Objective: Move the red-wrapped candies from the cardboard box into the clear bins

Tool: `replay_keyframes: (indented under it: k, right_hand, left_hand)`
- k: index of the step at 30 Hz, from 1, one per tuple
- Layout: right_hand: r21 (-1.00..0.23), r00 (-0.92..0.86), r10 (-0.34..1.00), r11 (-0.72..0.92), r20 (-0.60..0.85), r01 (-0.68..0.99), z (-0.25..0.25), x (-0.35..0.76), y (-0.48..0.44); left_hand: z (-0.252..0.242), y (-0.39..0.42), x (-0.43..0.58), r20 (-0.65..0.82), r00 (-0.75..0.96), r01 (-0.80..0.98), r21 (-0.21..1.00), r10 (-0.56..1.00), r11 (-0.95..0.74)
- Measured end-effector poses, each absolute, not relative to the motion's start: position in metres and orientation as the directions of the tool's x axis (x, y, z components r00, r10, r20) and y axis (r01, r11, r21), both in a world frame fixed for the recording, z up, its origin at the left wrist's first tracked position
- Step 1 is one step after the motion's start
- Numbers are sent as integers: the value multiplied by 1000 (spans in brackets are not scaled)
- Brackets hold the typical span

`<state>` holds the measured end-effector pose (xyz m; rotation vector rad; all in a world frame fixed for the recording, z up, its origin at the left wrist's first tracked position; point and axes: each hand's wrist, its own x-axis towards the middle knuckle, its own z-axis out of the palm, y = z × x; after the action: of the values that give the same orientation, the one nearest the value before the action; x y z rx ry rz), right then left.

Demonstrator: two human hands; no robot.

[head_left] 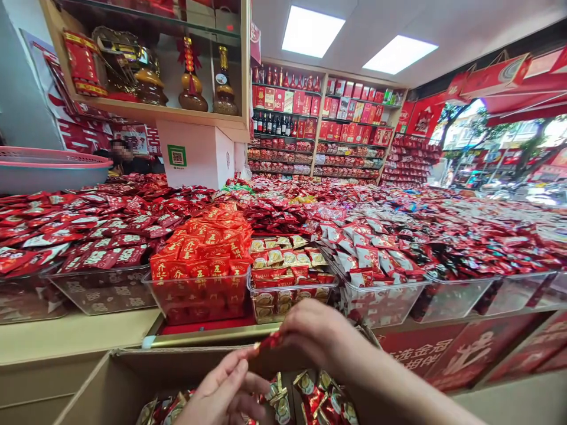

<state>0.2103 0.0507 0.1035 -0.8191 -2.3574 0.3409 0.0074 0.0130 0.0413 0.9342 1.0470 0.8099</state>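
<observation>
My right hand [316, 333] is closed, pinching a small red wrapped sweet [269, 342] just in front of the clear bin of red-and-cream sweets [290, 277]. Lower down, my left hand [225, 392] has its fingers curled and touching the near end of the same red wrapper. Both hands hover over an open cardboard box [119, 378] that holds several gold-and-red wrapped sweets [321, 398].
A long counter carries clear plastic bins heaped with red sweet packets [199, 248]. A pink-rimmed basin [48, 168] sits at far left. A person [121, 154] is behind the counter. Shelves of red boxes and bottles [319, 118] fill the back wall; the street opens at right.
</observation>
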Motion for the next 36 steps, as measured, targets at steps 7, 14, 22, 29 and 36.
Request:
replay_keyframes:
  k: [7, 14, 22, 29, 36]
  right_hand:
    - [-12, -459, 782, 511, 422, 860, 183, 260, 121]
    - [72, -430, 884, 424, 183, 903, 175, 258, 159]
    - [161, -484, 873, 486, -53, 859, 181, 253, 166]
    - [192, -472, 869, 494, -150, 848, 176, 230, 156]
    - [214, -457, 874, 484, -167, 848, 171, 225, 155]
  left_hand:
    - [131, 94, 36, 416, 492, 696, 341, 765, -632]
    - [135, 168, 90, 281, 538, 778, 199, 795, -596]
    - [136, 168, 89, 142, 546, 813, 147, 826, -563]
    - [135, 167, 88, 148, 580, 791, 131, 801, -597]
    - [135, 170, 87, 129, 622, 768, 89, 772, -634]
